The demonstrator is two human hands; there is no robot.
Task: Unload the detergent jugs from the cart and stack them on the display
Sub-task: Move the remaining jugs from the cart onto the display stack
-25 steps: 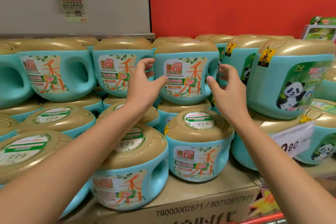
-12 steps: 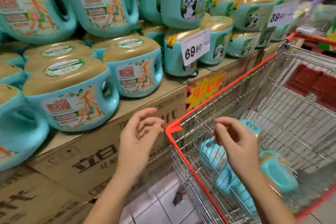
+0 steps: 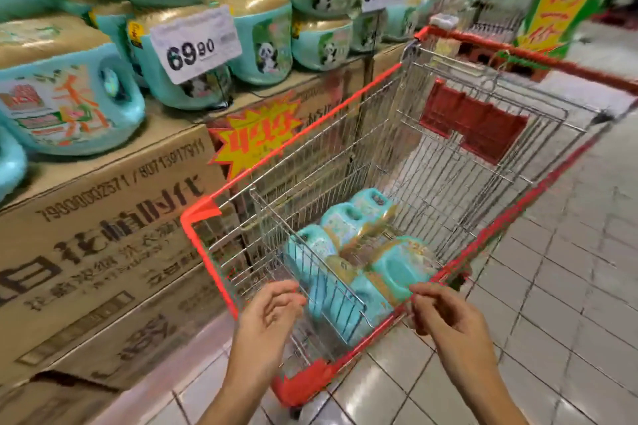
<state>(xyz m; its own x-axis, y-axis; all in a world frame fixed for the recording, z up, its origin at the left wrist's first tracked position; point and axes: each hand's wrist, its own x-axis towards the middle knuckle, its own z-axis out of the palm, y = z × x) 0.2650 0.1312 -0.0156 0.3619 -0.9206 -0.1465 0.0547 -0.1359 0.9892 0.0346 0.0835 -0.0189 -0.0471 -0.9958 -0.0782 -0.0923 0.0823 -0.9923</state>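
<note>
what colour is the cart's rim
Red, on the cart rim, clearest in the head view.

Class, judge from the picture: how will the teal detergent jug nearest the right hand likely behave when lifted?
The detergent jug looks like rigid moulded plastic, so probably keeps its shape. Bulky and presumably full, it is likely heavy. It lies among other jugs in the cart, so neighbours may shift.

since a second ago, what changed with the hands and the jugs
The left hand and right hand left the top jug on the display and dropped to the cart, hovering empty at its near end. The cart's jugs lie as before.
</note>
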